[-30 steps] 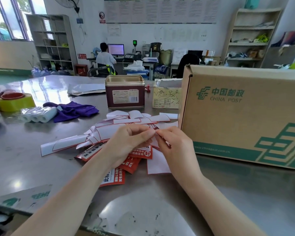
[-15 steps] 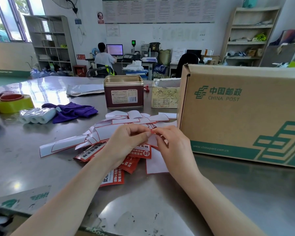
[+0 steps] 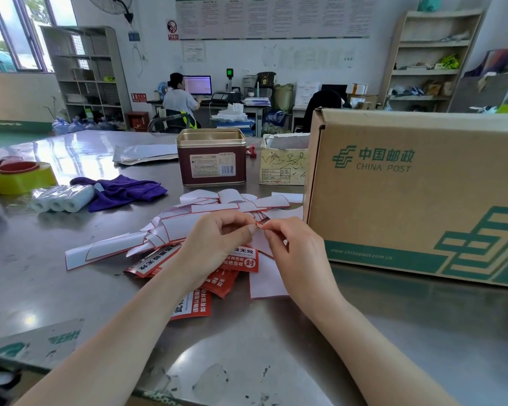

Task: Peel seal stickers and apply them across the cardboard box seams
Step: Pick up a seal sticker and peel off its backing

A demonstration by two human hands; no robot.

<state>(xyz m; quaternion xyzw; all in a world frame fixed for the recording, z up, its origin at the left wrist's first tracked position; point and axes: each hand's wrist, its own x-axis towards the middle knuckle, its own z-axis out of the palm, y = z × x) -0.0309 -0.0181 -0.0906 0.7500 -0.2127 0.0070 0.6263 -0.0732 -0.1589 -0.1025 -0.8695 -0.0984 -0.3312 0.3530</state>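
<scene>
- The left hand [image 3: 217, 244] and the right hand [image 3: 294, 247] meet fingertip to fingertip above the pile, both with fingers curled in a fine pinch on one small red-edged seal sticker [image 3: 260, 225] — the left seems to hold the backing, the right to work the corner.
- The step in hand looks like starting the peel. To do it well, the person should lift only the corner with a nail, then draw the sticker back low and slow so it does not curl or tear.
- Fingertips are best kept at the edge, off the glue.
- Beneath the hands lie unpeeled red stickers [image 3: 238, 259] and a heap of spent white backing strips [image 3: 188, 224] on the metal table [image 3: 393, 332].
- The cardboard box [image 3: 408, 186] stands just to the right, its near side facing the person; the top seam cannot be seen from here — the sticker should straddle it evenly.
</scene>
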